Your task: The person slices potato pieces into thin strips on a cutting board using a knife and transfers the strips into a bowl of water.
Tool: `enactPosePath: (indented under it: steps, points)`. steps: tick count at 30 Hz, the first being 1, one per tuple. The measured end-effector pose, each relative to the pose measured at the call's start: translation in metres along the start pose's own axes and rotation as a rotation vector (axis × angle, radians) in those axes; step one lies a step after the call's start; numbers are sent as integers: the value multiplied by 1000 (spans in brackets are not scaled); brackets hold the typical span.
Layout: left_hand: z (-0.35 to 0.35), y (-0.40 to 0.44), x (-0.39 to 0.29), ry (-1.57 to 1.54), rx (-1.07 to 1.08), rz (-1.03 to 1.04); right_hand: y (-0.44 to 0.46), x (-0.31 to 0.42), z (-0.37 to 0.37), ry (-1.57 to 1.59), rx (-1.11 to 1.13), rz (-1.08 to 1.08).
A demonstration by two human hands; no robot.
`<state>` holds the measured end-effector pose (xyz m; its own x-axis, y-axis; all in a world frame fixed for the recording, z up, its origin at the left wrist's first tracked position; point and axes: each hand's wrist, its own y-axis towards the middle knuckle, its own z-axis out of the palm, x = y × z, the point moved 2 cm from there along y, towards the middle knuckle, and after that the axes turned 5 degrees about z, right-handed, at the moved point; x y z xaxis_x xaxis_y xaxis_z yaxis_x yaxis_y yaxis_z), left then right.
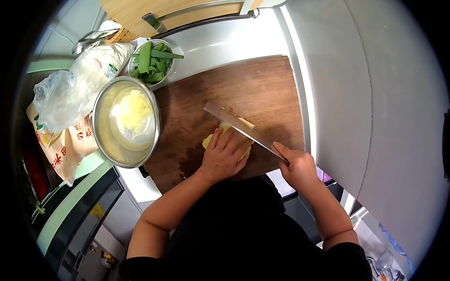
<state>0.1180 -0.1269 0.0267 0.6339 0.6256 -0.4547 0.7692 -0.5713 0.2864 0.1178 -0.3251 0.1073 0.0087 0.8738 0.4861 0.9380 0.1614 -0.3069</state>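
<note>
My right hand (297, 166) is wrapped round the handle of a kitchen cleaver (243, 129), whose broad blade slants up and left over the wooden cutting board (187, 98). Pale yellow potato slices (206, 140) lie in a pile beneath my left hand (223, 154). Its fingers press down on them and keep them against the board, close beside the blade. Part of the pile shows beyond the blade, and my palm hides the rest. Left of the board, a steel bowl (98, 136) holds pale yellow potato shreds (133, 112) in liquid.
A patterned bowl of cut green leek leaves (152, 65) stands at the board's upper left corner. Plastic bags (79, 86) and a printed rice bag (63, 150) crowd the left side. A grey wall panel (337, 93) rises close along the right.
</note>
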Motion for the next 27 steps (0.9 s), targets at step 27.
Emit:
enactPosePath:
  steps: [27]
  points:
    - [-2, 0, 1, -39, 13, -29, 3, 5, -2, -77, 113, 66]
